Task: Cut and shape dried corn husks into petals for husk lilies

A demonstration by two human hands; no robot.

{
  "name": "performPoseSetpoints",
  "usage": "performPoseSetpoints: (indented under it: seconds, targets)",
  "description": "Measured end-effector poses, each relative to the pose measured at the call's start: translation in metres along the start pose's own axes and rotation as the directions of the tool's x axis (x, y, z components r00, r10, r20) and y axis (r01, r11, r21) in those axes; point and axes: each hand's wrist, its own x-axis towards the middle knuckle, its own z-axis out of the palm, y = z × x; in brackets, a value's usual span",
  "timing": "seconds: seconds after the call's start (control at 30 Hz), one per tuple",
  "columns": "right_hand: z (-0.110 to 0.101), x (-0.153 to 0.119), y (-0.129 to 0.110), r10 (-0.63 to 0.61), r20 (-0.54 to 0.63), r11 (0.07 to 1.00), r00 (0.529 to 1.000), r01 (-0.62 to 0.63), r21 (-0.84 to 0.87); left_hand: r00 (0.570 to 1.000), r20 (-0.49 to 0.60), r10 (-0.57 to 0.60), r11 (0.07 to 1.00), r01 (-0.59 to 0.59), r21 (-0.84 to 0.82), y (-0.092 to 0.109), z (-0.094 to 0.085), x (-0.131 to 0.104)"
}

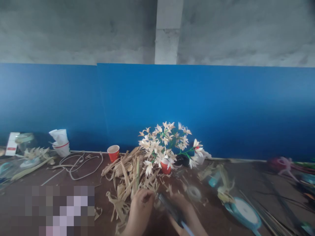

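Observation:
My left hand (141, 207) is closed, its fingers curled in a pinch at the front edge of the husk pile. What it pinches is too small and blurred to make out. My right hand (185, 211) wraps round a dark, long tool (169, 207), whose tip points toward my left hand. A pale stick-like end (187, 228) shows at the tool's rear. Just beyond my hands lies a heap of dry corn husks (128, 168). Behind it, a bunch of cream husk flowers (157, 144) on green stems stands in a red paper cup (165, 167).
Another red cup (113, 153) stands left of the husks, near a white cord (73, 172). White cups (60, 146) sit farther left. To the right lie a tape roll (193, 193), a ribbon spool (246, 211) and thin sticks (273, 219). A blue wall panel (147, 95) closes off the back.

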Motion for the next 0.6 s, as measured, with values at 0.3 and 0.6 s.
performPoseSetpoints:
  seconds: [0.3, 0.6]
  targets:
    - [0.01, -0.001, 0.013, 0.04, 0.03, 0.999, 0.999, -0.04, -0.019, 1.0, 0.004, 0.016, 1.0, -0.016, 0.02, -0.001, 0.0, 0.0]
    - [0.004, 0.0, 0.024, 0.039, 0.197, 0.998, 0.98, -0.027, -0.063, 1.0, 0.012, 0.024, 0.998, -0.025, 0.053, -0.003, 0.001, -0.001]
